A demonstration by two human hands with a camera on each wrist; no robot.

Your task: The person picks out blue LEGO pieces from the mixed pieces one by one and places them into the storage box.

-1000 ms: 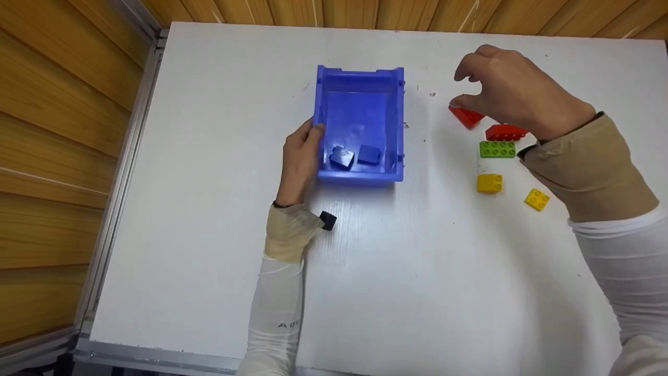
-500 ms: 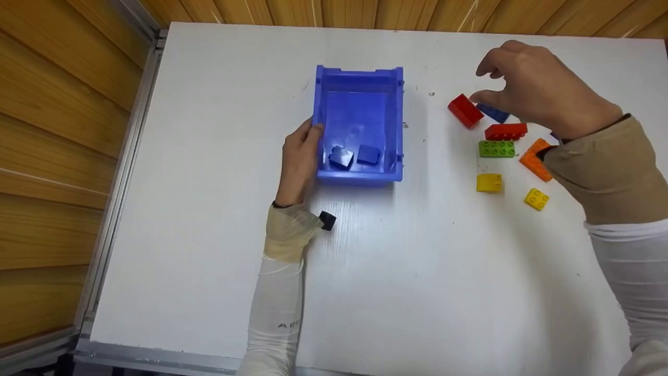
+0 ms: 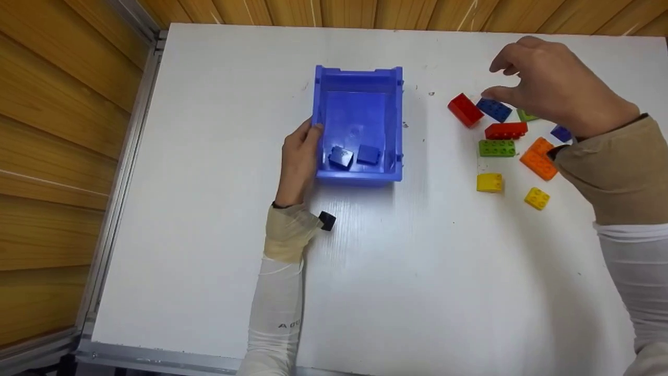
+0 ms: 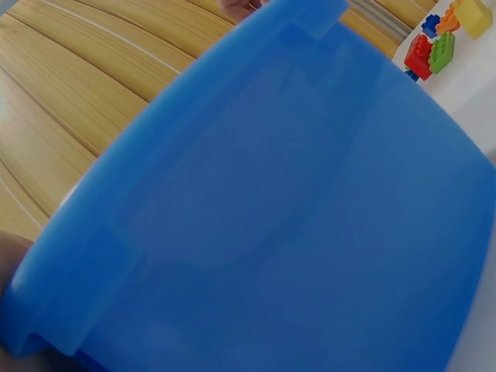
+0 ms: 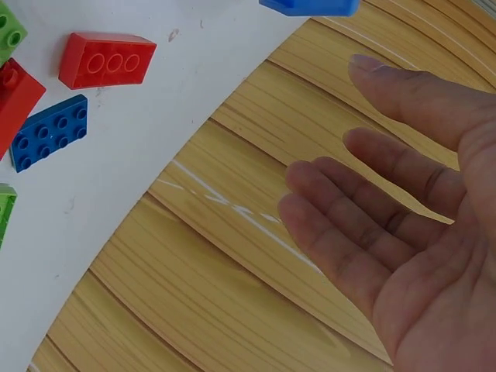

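A blue plastic bin (image 3: 360, 176) stands on the table, and two dark blue toy bricks (image 3: 368, 154) lie inside it near its front wall. My left hand (image 3: 298, 164) grips the bin's left wall, thumb over the rim. The left wrist view is mostly filled by the bin's outer side (image 4: 294, 201). My right hand (image 3: 553, 83) holds nothing and hovers above loose bricks, fingers relaxed and thumb apart, as the right wrist view confirms. Under and beside it are a blue brick (image 3: 494, 109), a red brick (image 3: 466, 110) on its side and a partly hidden light green brick (image 3: 527, 115).
More bricks lie on the right: another red brick (image 3: 506, 130), a green one (image 3: 497, 148), an orange one (image 3: 539, 159), a yellow curved one (image 3: 489, 183) and a small yellow one (image 3: 537, 198). A small black cube (image 3: 327, 220) sits by the left wrist. Wood-patterned panels (image 3: 376, 14) border the table.
My right hand has drifted right and slightly back, uncovering the blue, light green and orange bricks. The left hand and the bin stay in place.
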